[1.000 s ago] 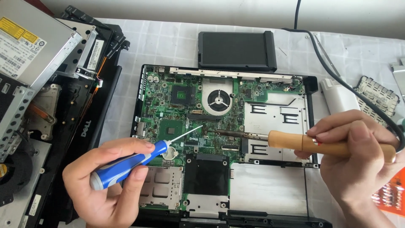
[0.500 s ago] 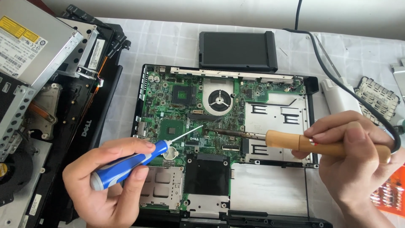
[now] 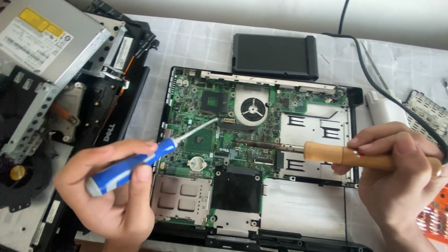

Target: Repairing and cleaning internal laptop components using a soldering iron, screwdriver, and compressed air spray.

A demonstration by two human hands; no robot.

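Note:
An opened laptop base [image 3: 352, 95] lies on the white table, its green motherboard [image 3: 196, 109] and round fan [image 3: 252, 111] exposed. My left hand [image 3: 109, 196] grips a blue-handled screwdriver [image 3: 130, 165]; its thin shaft points up and right, the tip over the board near a dark chip. My right hand [image 3: 396, 177] holds a wooden-handled soldering iron [image 3: 345, 155], whose dark tip reaches left across the board's middle, close to the screwdriver tip. A round coin-cell holder [image 3: 198, 163] sits just below the two tips.
A black battery pack [image 3: 275, 56] lies behind the laptop. Left of it are a silver optical drive [image 3: 42, 39] and stacked black laptop parts [image 3: 100, 116]. A black cable [image 3: 373, 84], a white cylinder [image 3: 385, 107] and a metal cover [image 3: 427, 112] lie at the right.
Both tools have barely shifted; the soldering iron handle has slid slightly left. The screwdriver keeps its angle over the board.

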